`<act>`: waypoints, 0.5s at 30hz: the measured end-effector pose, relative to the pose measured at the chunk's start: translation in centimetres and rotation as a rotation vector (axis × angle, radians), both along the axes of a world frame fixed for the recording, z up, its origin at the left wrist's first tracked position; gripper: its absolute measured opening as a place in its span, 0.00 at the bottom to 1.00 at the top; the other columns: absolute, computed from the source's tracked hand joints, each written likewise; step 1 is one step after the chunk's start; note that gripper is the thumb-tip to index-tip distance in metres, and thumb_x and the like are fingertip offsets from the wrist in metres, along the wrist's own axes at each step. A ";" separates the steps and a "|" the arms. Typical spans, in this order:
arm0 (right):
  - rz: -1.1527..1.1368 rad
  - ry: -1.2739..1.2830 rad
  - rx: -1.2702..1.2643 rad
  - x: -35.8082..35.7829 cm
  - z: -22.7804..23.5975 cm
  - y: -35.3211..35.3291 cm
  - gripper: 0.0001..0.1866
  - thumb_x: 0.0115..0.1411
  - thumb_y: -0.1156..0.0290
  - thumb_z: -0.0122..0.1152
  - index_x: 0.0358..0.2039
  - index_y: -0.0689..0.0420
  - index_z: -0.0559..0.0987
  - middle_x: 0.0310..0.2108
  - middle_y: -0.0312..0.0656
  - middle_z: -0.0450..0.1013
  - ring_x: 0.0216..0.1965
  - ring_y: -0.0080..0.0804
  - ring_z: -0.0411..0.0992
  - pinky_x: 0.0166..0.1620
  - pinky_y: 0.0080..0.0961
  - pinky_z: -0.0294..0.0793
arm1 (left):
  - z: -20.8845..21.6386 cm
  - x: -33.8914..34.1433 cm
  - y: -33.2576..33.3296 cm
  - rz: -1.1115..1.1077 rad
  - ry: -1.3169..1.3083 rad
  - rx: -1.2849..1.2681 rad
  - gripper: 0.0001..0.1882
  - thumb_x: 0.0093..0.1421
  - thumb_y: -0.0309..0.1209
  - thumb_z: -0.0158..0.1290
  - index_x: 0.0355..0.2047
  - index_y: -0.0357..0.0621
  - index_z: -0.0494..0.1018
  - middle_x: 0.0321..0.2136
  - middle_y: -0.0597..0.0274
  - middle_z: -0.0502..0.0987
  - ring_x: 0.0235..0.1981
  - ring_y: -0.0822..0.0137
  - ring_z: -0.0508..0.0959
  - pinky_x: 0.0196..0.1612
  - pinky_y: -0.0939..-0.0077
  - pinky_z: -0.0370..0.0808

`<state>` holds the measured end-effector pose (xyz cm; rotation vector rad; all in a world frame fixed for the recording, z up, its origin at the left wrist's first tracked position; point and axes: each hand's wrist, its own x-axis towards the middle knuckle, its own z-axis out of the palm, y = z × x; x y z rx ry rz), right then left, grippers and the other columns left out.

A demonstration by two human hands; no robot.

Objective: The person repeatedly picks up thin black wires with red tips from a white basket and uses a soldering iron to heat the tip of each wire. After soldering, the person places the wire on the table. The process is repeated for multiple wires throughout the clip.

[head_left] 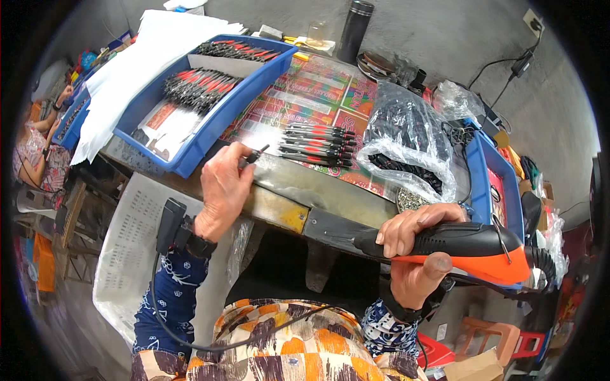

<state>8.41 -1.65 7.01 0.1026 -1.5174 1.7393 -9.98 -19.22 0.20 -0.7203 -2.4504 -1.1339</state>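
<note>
At the upper left of the frame sits a long blue plastic tray (pixel 190 143) with thin red and black pens inside. Just below it, left of the middle, the left hand (pixel 222 190) pinches a small black pen piece (pixel 254 155) between its fingers (pixel 240 152); the piece pokes out of the fingertips, over the table (pixel 298 184) edge. Right beside it, in the middle, a neat row of red and black pens (pixel 318 146) lies flat on the table. Further right is a crinkly clear plastic bag (pixel 406 140) of dark parts. At the lower right, the right hand (pixel 416 254) is wrapped tight around a smooth black and orange power tool (pixel 470 247).
</note>
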 end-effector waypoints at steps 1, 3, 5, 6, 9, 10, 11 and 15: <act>0.004 -0.006 -0.016 0.0 -0.1 0.2 0.34 0.48 0.39 0.62 0.34 0.58 0.62 0.15 0.35 0.60 0.14 0.25 0.62 0.23 0.25 0.68 | -0.2 -0.7 -0.1 0.046 0.058 -0.060 0.10 0.47 0.22 0.54 0.32 0.36 0.71 0.28 0.51 0.75 0.27 0.54 0.76 0.31 0.69 0.72; 0.059 0.030 -0.090 0.0 -0.3 0.7 0.32 0.47 0.45 0.65 0.34 0.59 0.62 0.16 0.36 0.61 0.16 0.27 0.64 0.25 0.26 0.68 | -0.7 -1.9 -0.2 0.104 0.140 -0.178 0.10 0.47 0.23 0.55 0.32 0.39 0.72 0.29 0.53 0.75 0.30 0.54 0.75 0.35 0.65 0.71; 0.164 0.119 -0.207 -0.1 -0.6 1.1 0.29 0.45 0.59 0.71 0.35 0.62 0.64 0.18 0.40 0.65 0.19 0.30 0.66 0.27 0.29 0.69 | -1.2 -2.8 -0.1 0.116 0.149 -0.221 0.10 0.47 0.23 0.55 0.32 0.40 0.73 0.31 0.54 0.75 0.33 0.53 0.75 0.37 0.64 0.71; 0.169 0.117 -0.204 -0.1 -0.8 1.3 0.28 0.45 0.59 0.71 0.35 0.62 0.64 0.18 0.40 0.65 0.19 0.30 0.66 0.27 0.29 0.69 | -1.3 -3.0 -0.1 0.115 0.133 -0.238 0.10 0.47 0.23 0.55 0.33 0.40 0.73 0.32 0.55 0.74 0.33 0.53 0.74 0.38 0.64 0.71; 0.183 0.115 -0.214 0.0 -1.1 1.7 0.27 0.44 0.61 0.71 0.35 0.62 0.64 0.18 0.40 0.66 0.20 0.31 0.67 0.27 0.28 0.69 | -1.4 -3.5 0.2 0.100 0.164 -0.310 0.10 0.48 0.23 0.55 0.34 0.41 0.74 0.34 0.56 0.74 0.35 0.52 0.73 0.39 0.63 0.70; 0.185 0.108 -0.218 0.0 -1.2 1.8 0.27 0.44 0.61 0.71 0.35 0.62 0.64 0.18 0.40 0.66 0.20 0.31 0.67 0.28 0.28 0.69 | -1.2 -3.6 0.5 0.100 0.166 -0.349 0.11 0.48 0.23 0.55 0.34 0.41 0.74 0.34 0.56 0.74 0.36 0.52 0.73 0.40 0.63 0.70; 0.186 0.102 -0.223 0.0 -1.3 1.9 0.27 0.44 0.61 0.71 0.35 0.62 0.65 0.18 0.41 0.66 0.20 0.31 0.67 0.28 0.28 0.69 | -1.0 -3.5 0.8 0.084 0.225 -0.312 0.11 0.48 0.23 0.55 0.34 0.40 0.74 0.34 0.56 0.74 0.36 0.52 0.73 0.40 0.63 0.70; 0.197 0.092 -0.244 -0.1 -1.4 2.2 0.27 0.43 0.63 0.72 0.35 0.62 0.65 0.19 0.41 0.67 0.20 0.32 0.67 0.29 0.28 0.69 | -0.1 -2.3 3.7 -0.055 0.309 -0.191 0.11 0.47 0.23 0.56 0.33 0.40 0.75 0.33 0.55 0.74 0.37 0.52 0.73 0.41 0.63 0.69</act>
